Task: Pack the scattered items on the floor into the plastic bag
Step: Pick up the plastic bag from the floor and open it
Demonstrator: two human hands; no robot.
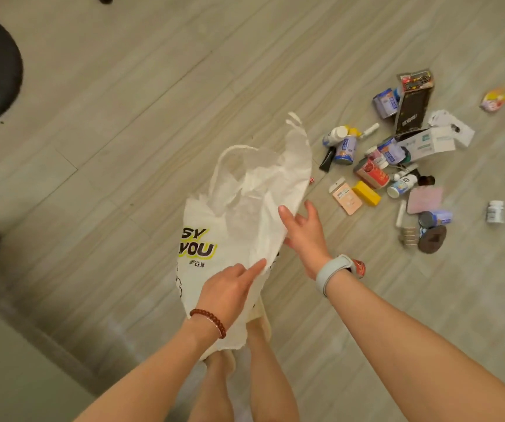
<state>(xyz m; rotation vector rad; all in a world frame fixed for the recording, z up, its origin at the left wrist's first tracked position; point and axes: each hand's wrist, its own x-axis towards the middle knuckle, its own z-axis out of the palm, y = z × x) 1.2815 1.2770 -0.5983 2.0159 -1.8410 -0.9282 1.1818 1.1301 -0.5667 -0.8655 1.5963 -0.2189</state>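
Above the pale wood-grain floor (123,86), a thin, crinkled white bag (245,208) hangs in front of the person, its long axis running from the bottom edge near their legs up and away to the two loop handles, which point toward the far right. Black and yellow lettering marks its left face. The left hand (227,287), with a beaded bracelet at the wrist, grips the bag's lower right edge, forefinger stretched along the plastic. The right hand (303,233), a grey band on its wrist, has its fingers spread and mostly straight, the fingertips touching the bag's right edge; whether it pinches the plastic I cannot tell. To the right, well apart from the bag, the items (397,166) lie scattered on the floor: small round bottles and cans, flat cartons, a yellow box (366,193), a pink pouch (424,200), and a tall dark box (412,108).
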